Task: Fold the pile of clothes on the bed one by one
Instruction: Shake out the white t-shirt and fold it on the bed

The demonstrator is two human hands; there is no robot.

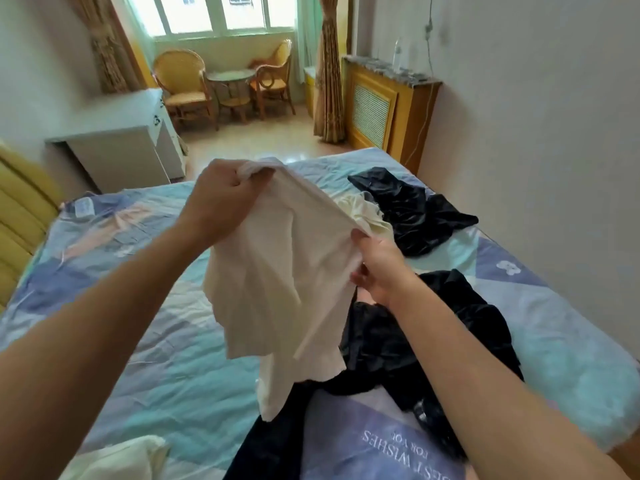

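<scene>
A white garment hangs in the air above the bed, held up by both hands. My left hand grips its top edge at the upper left, fingers curled round bunched fabric. My right hand pinches its right edge, lower and nearer to me. The cloth droops crumpled below them, its bottom end near the sheet. Dark clothes lie in a heap under my right arm. Another black garment and a cream one lie farther back on the bed.
A pale cream item lies at the bed's near left corner. A white cabinet stands beyond the bed on the left, a wooden radiator cover on the right, wicker chairs and a small table by the window.
</scene>
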